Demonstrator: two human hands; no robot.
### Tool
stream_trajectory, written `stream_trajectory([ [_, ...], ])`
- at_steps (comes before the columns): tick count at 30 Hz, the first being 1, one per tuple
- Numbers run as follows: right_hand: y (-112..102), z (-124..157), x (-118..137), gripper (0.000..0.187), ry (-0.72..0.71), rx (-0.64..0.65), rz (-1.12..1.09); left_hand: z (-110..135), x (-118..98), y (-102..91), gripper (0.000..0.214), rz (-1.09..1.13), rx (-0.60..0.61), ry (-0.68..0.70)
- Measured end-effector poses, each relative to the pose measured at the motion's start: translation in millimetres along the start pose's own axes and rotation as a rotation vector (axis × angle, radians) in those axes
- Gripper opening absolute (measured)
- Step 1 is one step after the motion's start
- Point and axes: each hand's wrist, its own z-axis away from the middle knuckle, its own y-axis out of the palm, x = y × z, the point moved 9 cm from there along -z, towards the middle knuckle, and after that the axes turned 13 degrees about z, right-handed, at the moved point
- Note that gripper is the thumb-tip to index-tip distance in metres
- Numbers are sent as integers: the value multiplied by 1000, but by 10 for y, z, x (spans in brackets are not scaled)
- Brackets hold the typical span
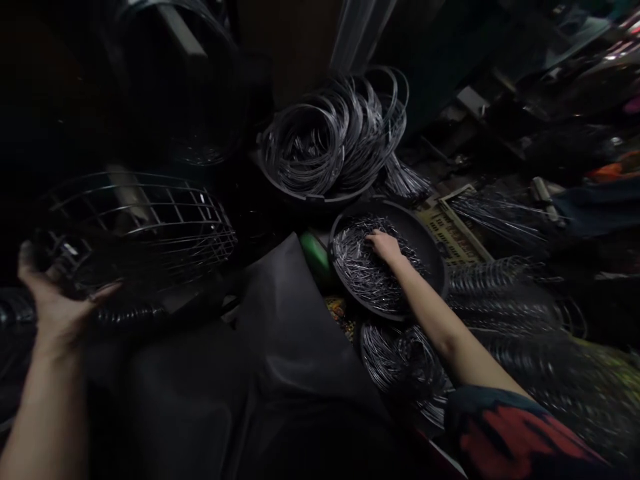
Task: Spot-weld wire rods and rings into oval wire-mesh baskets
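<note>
At the far left, my left hand [60, 293] is wrapped round the narrow end of a rounded wire cage [165, 207], which lies on its side in front of me. The cage's near end is dark and partly covered by my fingers. My right hand [386, 247] reaches into a round dark basin [430, 250]. Its fingers are curled down into a heap of short metal wire pieces [363, 277], and the fingertips are partly hidden among them.
Behind the basin, another tub [320, 197] holds several large wire rings [350, 133]. More wire hoops [400, 360] lie near my right forearm. A yellow crate [453, 230] and stacked wire rings [505, 307] stand at the right. Dark cloth [280, 333] covers my lap.
</note>
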Motion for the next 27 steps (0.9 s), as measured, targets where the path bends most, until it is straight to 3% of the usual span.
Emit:
stream_trajectory([
  [3,-334,154,219,18,-18,-95,-59,121,33,25,146,81,31,-30],
  [5,-621,354,481,22,-37,-230,-204,267,-8,-10,142,148,-16,-43],
  [7,-865,643,762,20,-58,-432,-566,418,-108,-2,137,195,-21,-11],
  [8,-884,781,933,19,-74,-467,-711,490,-180,-1,136,187,-26,30],
  [11,-662,1093,1688,22,-276,-270,-924,699,-395,61,129,118,20,147],
  [13,-523,1241,2125,28,-400,-103,-915,841,-528,130,126,46,71,196],
  [15,-608,1311,2359,31,-445,-41,-909,979,-674,220,124,-56,128,246],
  [18,-1117,1383,2669,35,-565,42,-940,1148,-914,378,114,-197,207,345],
  [21,-1581,1522,3169,30,-810,259,-859,1224,-1066,523,97,-273,268,386],
  [22,-1686,1541,3307,27,-858,279,-822,1233,-1087,567,91,-294,291,384],
  [24,-1852,1520,3501,24,-902,164,-733,1242,-1103,638,79,-335,332,379],
  [27,-1976,1594,3688,26,-984,-174,-491,1248,-1094,662,72,-362,339,375],
])
